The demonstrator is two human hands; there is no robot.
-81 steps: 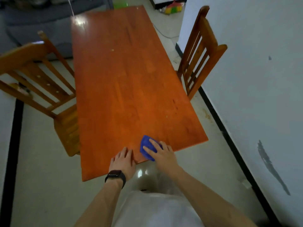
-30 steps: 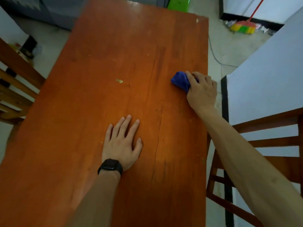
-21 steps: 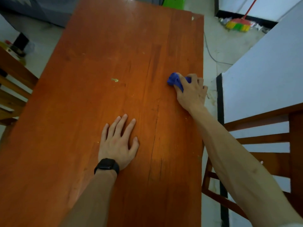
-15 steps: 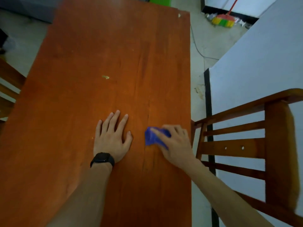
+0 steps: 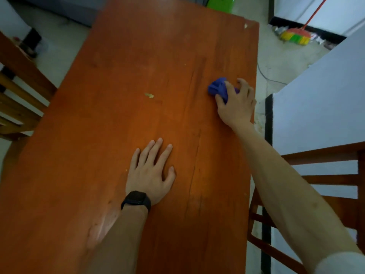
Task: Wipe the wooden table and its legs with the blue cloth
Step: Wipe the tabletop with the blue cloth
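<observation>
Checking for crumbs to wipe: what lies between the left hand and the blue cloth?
Head view: only bare, dark-streaked wooden table lies between the left hand and the blue cloth.

Dim, soft, wide-angle bowing at edges.

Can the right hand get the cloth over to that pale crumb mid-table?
Probably yes: only bare table lies between cloth and crumb, and the left hand rests clear of that path.
</observation>
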